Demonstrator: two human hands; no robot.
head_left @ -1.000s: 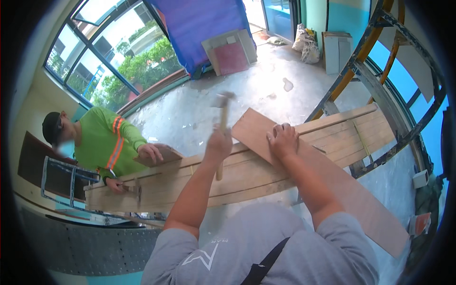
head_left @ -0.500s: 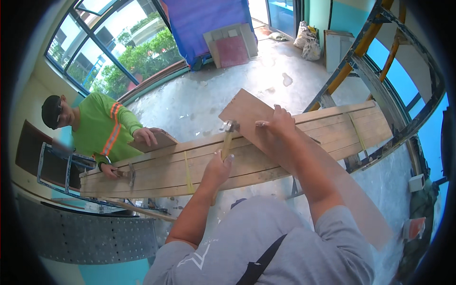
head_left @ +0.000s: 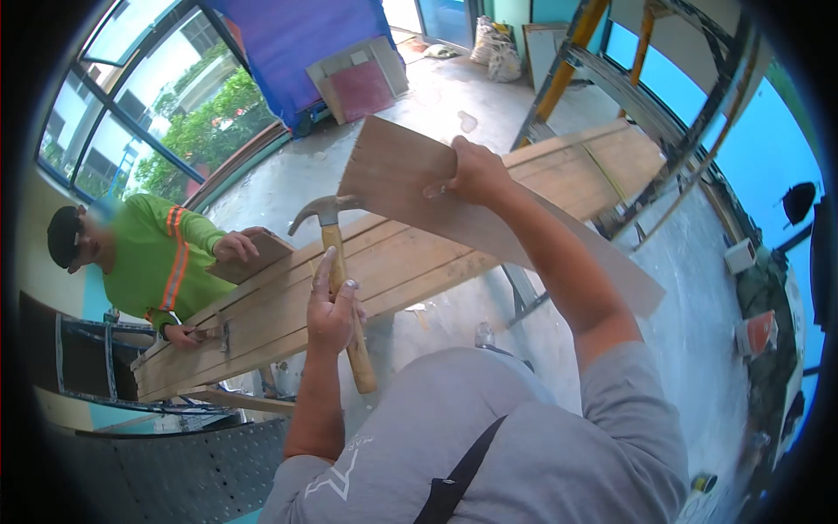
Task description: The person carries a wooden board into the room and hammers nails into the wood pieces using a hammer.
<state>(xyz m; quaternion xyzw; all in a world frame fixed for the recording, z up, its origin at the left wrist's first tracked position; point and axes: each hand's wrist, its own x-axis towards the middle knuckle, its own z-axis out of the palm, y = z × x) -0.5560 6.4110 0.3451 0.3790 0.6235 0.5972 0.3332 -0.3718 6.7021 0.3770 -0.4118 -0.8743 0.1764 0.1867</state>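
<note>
My left hand is closed around the wooden handle of a claw hammer, which stands roughly upright with its steel head on top. The hammer head is by the left end of a long, thin brown board; whether they touch I cannot tell. Gripping the far edge of that board is my right hand, its thumb on the board's face. The board slants down to the right, beneath my right forearm. Below both hands runs a platform of wooden planks.
At the left, a co-worker in a green shirt holds a smaller brown board and a hammer at the planks. A stepladder stands at the right end. Loose panels lean against a blue cover.
The hammer has risen closer to me, and its head has turned more side-on. My right hand has lifted the brown board and its tilt has changed. The whole view has shifted.
</note>
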